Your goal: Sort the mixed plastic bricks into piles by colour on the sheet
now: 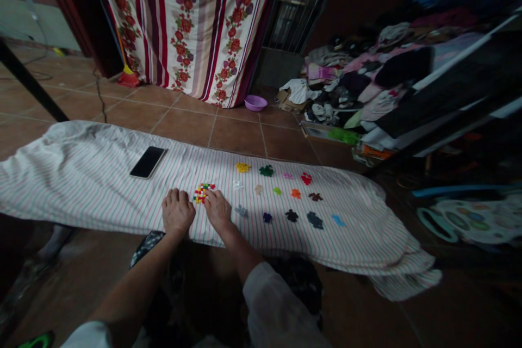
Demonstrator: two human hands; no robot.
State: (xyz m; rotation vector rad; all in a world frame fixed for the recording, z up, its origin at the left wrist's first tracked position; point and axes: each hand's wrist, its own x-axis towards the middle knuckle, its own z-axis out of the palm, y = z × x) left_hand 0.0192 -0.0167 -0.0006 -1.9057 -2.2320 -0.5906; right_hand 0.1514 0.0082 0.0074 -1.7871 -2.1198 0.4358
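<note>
A small patch of red, yellow, green and white pieces (200,194), set close together, lies on the striped cloth (101,174). My right hand (219,209) reaches the right edge of this patch with its fingertips together; anything between them is hidden. Just left of the patch, my left hand (178,211) rests on the cloth, fingers laid forward and nothing visible in it. Right of my hands are little piles sorted by colour, among them yellow pieces (243,167), dark green pieces (266,171), grey pieces (241,211) and black pieces (291,215).
A phone (148,162) with a dark screen lies left on the cloth. Beyond are a flowered curtain (183,27), a purple basin (255,103) on the tiled floor, and a heap of clothes (367,76). A dark bar (32,81) slants in at left.
</note>
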